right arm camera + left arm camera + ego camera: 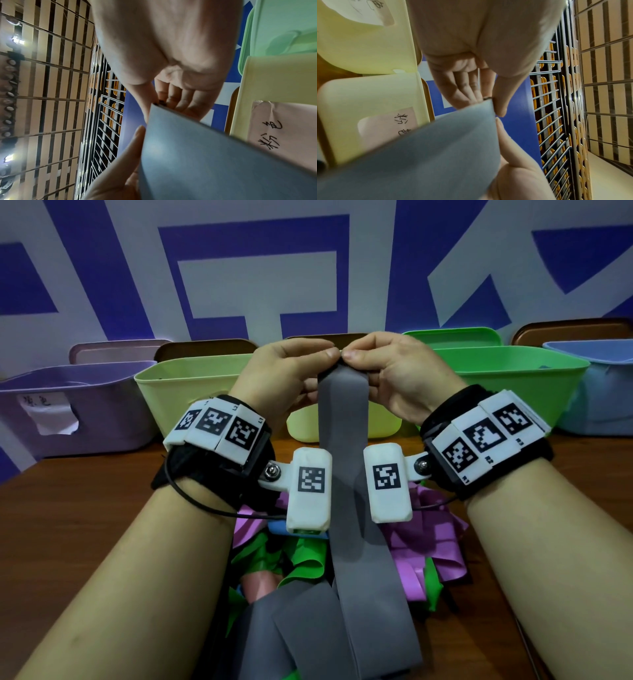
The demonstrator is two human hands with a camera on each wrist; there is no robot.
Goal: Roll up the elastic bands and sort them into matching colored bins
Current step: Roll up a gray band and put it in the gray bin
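Observation:
A long grey elastic band hangs flat from both hands down to the pile at the table's near edge. My left hand and right hand pinch its top end side by side, thumbs nearly touching, raised in front of the bins. The left wrist view shows the grey band held between thumb and fingers. The right wrist view shows the same grey band pinched at its top edge. Its lower end lies folded among other bands.
A heap of green, purple, pink and blue bands lies on the wooden table. Along the back stand a purple bin, a yellow bin, a green bin and a blue bin, with lids behind them.

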